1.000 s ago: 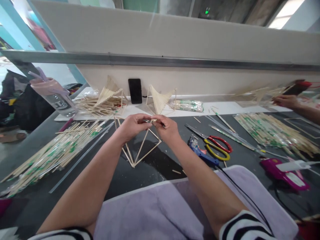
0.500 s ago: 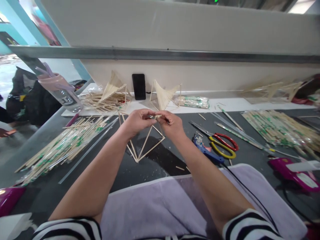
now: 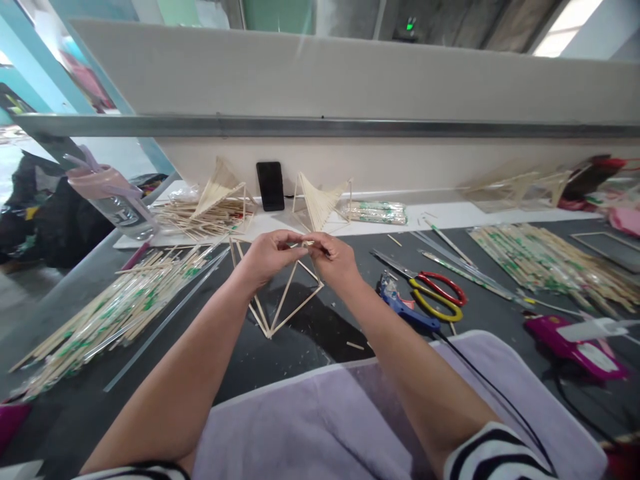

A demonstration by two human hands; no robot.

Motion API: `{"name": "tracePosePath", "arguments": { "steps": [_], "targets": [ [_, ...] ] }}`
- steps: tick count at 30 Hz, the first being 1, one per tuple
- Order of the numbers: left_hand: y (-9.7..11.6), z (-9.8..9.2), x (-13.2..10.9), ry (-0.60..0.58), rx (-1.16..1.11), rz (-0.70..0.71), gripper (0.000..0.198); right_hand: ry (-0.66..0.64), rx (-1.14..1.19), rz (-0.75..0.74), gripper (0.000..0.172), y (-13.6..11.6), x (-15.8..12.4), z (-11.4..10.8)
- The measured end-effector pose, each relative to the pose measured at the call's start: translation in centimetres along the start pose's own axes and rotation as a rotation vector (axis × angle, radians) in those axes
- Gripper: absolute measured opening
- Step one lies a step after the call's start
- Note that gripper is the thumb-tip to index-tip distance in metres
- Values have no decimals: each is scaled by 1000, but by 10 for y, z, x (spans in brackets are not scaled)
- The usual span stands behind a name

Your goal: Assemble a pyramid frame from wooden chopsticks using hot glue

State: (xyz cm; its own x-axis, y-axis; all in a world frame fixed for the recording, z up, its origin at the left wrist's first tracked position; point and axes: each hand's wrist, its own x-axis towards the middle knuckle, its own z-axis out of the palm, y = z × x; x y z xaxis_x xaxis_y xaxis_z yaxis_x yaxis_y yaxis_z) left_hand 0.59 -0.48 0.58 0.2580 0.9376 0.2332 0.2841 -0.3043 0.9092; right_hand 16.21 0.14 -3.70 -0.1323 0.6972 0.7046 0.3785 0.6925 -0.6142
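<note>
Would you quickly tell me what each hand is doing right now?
Left hand: closed, pinching the top joint of the stick frame.
Right hand: closed, pinching the same joint from the other side.

No lettering is showing clearly enough to read. Far left of the pinching hands, dark marks are sitting on the clear bottle (image 3: 116, 203), too blurred to make out. Left of the hands and far right of them, green print is running along the chopstick wrappers (image 3: 107, 310), too small to read. Low to the right, a white label is lying on the pink glue gun (image 3: 575, 347), its marks too faint to tell. Just beyond the hands, the phone (image 3: 271, 185) is showing a blank dark face.
</note>
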Motion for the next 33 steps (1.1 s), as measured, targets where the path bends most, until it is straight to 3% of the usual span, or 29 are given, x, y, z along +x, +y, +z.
{"name": "tracePosePath", "arguments": {
  "steps": [10,33],
  "targets": [
    [-8,1,1,23,104,92,29,-19,0,77,22,-4,0,-1],
    [-1,-4,0,-24,64,17,32,-38,-13,64,22,-4,0,-2]
  ]
}}
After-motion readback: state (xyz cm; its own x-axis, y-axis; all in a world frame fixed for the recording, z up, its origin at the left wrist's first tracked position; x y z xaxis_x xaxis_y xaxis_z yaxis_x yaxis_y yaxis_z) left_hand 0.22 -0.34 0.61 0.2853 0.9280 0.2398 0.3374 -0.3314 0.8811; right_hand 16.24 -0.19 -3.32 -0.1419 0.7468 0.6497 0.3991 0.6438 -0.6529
